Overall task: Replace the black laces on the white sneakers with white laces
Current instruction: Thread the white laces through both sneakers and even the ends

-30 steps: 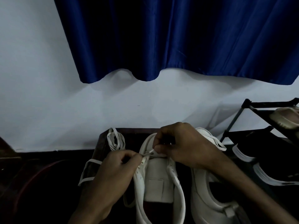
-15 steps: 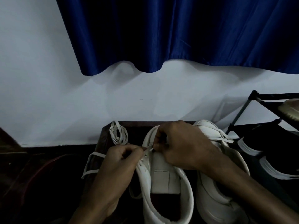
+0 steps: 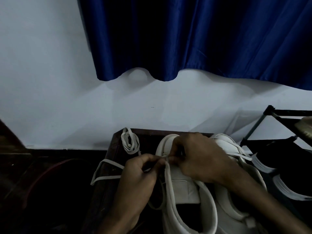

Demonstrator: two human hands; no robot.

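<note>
Left hand [image 3: 140,176] and right hand [image 3: 200,159] are both pinching the lace [image 3: 114,163] at the sneaker [image 3: 182,188], which is standing mid-table [image 3: 113,146]. A spare lace [image 3: 130,143] is lying coiled at the far-left corner.

Dim throughout, with a cool bluish cast. Brightest across the white wall [image 3: 50,81]; nearly black at lower left. Softly shadowed beneath the curtain [image 3: 202,39] hem. Slightly soft low in the middle, perhaps from motion. Bent at the edges.

White sneakers [image 3: 184,188], blue curtain [image 3: 194,38]
</note>
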